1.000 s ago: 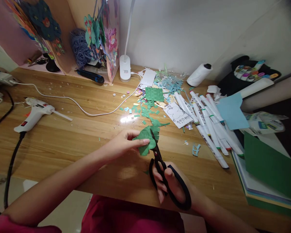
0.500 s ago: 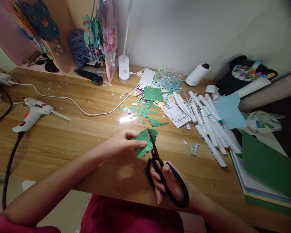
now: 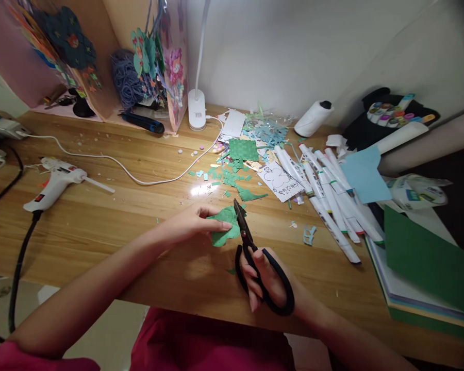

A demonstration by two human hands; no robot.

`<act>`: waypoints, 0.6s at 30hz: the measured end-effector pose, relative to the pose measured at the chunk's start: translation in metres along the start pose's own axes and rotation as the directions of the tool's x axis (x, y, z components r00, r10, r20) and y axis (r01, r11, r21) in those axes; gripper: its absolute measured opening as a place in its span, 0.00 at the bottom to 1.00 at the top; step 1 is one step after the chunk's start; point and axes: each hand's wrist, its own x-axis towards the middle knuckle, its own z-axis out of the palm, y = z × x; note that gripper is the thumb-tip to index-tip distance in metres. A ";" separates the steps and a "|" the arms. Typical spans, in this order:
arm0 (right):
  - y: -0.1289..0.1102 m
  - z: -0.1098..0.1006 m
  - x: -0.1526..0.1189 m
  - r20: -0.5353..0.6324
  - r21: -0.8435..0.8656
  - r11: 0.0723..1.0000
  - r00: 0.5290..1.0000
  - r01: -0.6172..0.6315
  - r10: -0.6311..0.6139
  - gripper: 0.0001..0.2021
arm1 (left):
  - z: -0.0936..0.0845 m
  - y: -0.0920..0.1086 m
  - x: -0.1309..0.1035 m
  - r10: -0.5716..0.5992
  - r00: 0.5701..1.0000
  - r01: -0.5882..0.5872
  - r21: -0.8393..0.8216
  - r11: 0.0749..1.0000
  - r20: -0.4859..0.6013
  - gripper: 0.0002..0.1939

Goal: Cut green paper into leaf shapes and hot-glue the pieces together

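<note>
A scalloped piece of green paper (image 3: 225,237) is pinched between the thumb and fingers of my left hand (image 3: 201,222), above the middle of the desk. My right hand (image 3: 268,278) grips black-handled scissors (image 3: 244,233), with its thumb and fingers through the loops. The scissor blades lie along the right edge of the green paper and look nearly closed. Green scraps (image 3: 232,178) and a woven-looking green square (image 3: 243,150) lie on the desk beyond my hands. A white card with a drawn flower outline (image 3: 281,181) rests to their right.
A white glue gun (image 3: 56,183) lies at the left with its black cord. Several white markers (image 3: 334,198) are piled at the right, beside stacked coloured paper (image 3: 425,257). A white cable (image 3: 139,182) crosses the desk. A box with yarn (image 3: 127,77) stands at the back left.
The scissors have closed further along the paper's right edge, and less green shows beyond the blades. My right hand has shifted slightly up and left; my left hand has barely moved.
</note>
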 end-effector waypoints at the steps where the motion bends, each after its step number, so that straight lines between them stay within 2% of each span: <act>1: 0.000 -0.002 0.001 -0.006 0.010 1.000 1.000 0.006 -0.006 0.30 | -0.001 0.000 0.000 0.004 1.000 -0.004 0.006 1.000 -0.001 0.12; 4: -0.010 -0.014 0.006 -0.068 0.001 0.999 0.997 0.034 -0.034 0.31 | -0.008 -0.001 -0.001 0.025 0.999 -0.024 0.046 0.999 -0.026 0.13; 6: -0.024 -0.028 0.009 -0.177 -0.059 0.997 0.982 0.058 -0.068 0.31 | -0.016 0.000 -0.002 0.027 0.998 -0.023 0.083 0.996 -0.053 0.13; 8: -0.041 -0.045 0.010 -0.361 -0.197 0.979 0.925 0.047 -0.117 0.30 | -0.023 0.001 -0.003 0.023 0.996 -0.009 0.144 0.989 -0.092 0.15; 10: -0.053 -0.063 0.009 -0.520 -0.326 0.945 0.843 -0.041 -0.142 0.28 | -0.027 0.000 -0.003 0.030 0.993 -0.004 0.221 0.975 -0.114 0.16; 12: -0.060 -0.077 0.007 -0.563 -0.398 0.909 0.815 -0.122 -0.137 0.27 | -0.028 -0.004 0.000 0.064 0.992 -0.031 0.285 0.958 -0.110 0.17; 15: -0.060 -0.086 0.005 -0.577 -0.597 0.781 0.776 -0.186 -0.256 0.23 | -0.025 -0.015 0.006 0.117 0.982 -0.060 0.338 0.939 -0.149 0.15; 18: -0.058 -0.083 0.006 -0.573 -0.773 0.561 0.704 -0.294 -0.419 0.19 | -0.024 -0.026 0.009 0.155 0.948 -0.026 0.416 0.909 -0.279 0.18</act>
